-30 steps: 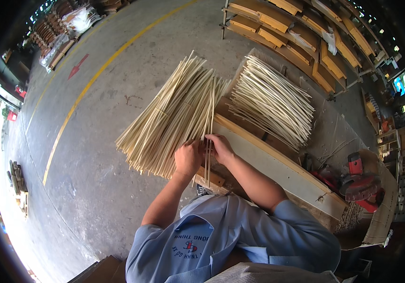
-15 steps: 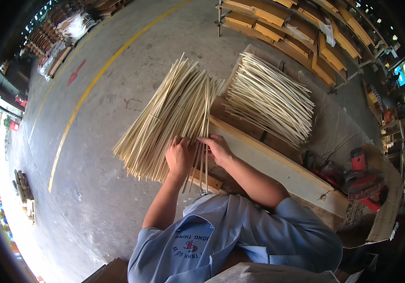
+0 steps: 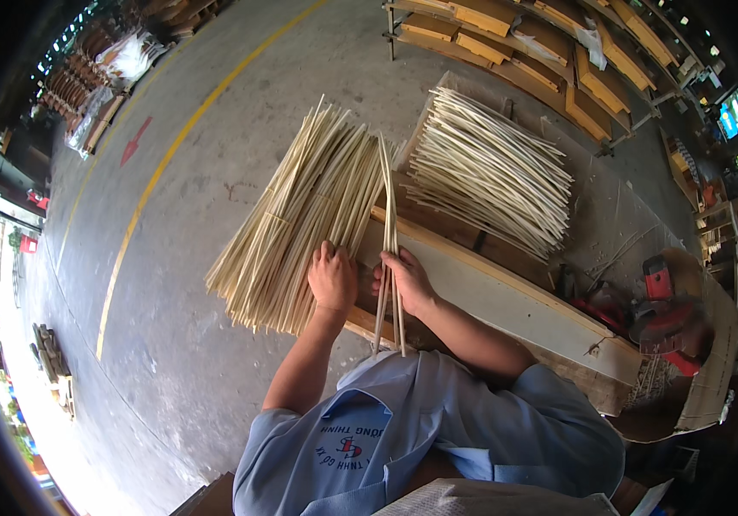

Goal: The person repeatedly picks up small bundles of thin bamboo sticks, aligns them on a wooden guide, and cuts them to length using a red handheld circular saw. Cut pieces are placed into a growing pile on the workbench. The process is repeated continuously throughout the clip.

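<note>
Right hand (image 3: pixel 405 279) clamped round a few pale sticks (image 3: pixel 390 206); at its nine o'clock, left hand (image 3: pixel 332 277) against the bundle (image 3: pixel 287 228); fingertips hidden, grip I can't tell.

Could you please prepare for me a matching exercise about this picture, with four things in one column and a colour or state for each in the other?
Column one
1. Floor arrow
2. Right hand
3. Shirt
4. Left hand

Column two
A. at the lower right side of the left pile of sticks
B. light blue
C. red
D. closed around a few thin sticks

Right pairs: 1-C, 2-D, 3-B, 4-A
</note>
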Action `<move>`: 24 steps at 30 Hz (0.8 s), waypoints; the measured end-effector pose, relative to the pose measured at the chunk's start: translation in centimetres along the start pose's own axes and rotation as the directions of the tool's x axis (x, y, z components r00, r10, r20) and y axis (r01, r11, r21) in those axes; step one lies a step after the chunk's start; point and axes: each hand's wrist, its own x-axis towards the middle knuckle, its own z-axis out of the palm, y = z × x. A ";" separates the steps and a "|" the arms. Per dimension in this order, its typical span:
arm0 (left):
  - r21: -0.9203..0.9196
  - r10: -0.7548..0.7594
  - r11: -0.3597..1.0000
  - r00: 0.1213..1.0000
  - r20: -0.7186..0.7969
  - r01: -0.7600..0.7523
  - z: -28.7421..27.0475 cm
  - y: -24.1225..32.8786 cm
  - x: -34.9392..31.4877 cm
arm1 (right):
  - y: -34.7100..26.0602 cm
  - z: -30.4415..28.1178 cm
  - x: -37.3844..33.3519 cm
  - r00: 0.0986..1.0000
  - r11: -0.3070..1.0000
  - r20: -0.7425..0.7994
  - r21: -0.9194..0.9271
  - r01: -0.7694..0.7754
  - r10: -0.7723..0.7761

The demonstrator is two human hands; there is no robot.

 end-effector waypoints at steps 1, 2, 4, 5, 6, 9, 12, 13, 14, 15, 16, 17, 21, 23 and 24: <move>0.009 0.005 1.000 1.000 0.000 -0.005 0.1 0.0 0.0 | 0.1 0.1 0.0 1.000 1.000 -0.006 0.008 -0.014 0.014; 0.018 0.009 1.000 1.000 0.001 -0.009 0.2 0.1 0.0 | 0.2 0.2 0.1 1.000 1.000 -0.002 0.009 -0.001 0.001; 0.027 0.026 0.999 1.000 0.000 -0.026 0.4 0.1 0.0 | 0.4 0.0 0.4 1.000 1.000 0.004 0.024 -0.008 0.008; 0.029 0.037 0.999 0.999 0.000 -0.037 0.5 0.2 0.0 | 0.6 -0.1 0.4 1.000 0.999 0.007 0.031 -0.012 0.012; 0.032 0.046 0.998 0.999 -0.006 -0.045 0.6 0.1 0.1 | 0.5 0.2 0.4 1.000 1.000 0.003 0.027 0.000 0.000; 0.091 0.043 0.995 0.999 0.026 -0.046 1.0 0.4 0.3 | 0.5 0.9 -0.1 0.999 0.999 -0.006 0.022 0.040 -0.040; 0.036 0.002 0.999 1.000 -0.010 -0.002 0.8 0.4 0.8 | 0.2 1.5 -0.8 0.997 0.996 -0.001 0.019 0.083 -0.083; 0.008 -0.011 1.000 1.000 -0.024 0.011 0.6 0.4 1.0 | 0.0 1.5 -1.0 0.996 0.996 0.007 0.012 0.092 -0.092; -0.012 -0.022 1.000 0.999 -0.049 0.022 0.3 0.2 1.1 | -0.2 1.5 -1.3 0.995 0.995 0.015 0.005 0.102 -0.102; -0.032 -0.029 0.999 0.997 -0.070 0.027 -0.1 0.0 1.0 | -0.1 1.2 -1.4 0.991 0.991 0.016 0.016 0.132 -0.132; -0.053 -0.036 0.998 0.995 -0.091 0.031 -0.5 -0.2 0.9 | 0.0 0.9 -1.5 0.987 0.986 0.016 0.027 0.162 -0.163; -0.111 -0.046 0.993 0.997 -0.063 0.039 -0.9 -0.4 0.9 | 0.0 0.6 -1.5 0.981 0.980 0.016 0.037 0.193 -0.194; -0.363 -0.047 0.930 0.998 0.050 0.062 -2.6 -1.6 -0.1 | -0.2 0.7 -1.3 0.987 0.987 -0.025 0.024 0.161 -0.160; -0.537 -0.034 0.836 0.988 0.151 0.111 -3.4 -0.9 -0.9 | 0.5 0.9 -0.8 0.980 0.980 -0.035 0.028 0.199 -0.198; -0.602 -0.063 0.780 0.979 0.195 0.170 -3.4 -0.5 -1.6 | 1.0 1.1 -0.6 0.974 0.973 -0.004 0.041 0.225 -0.225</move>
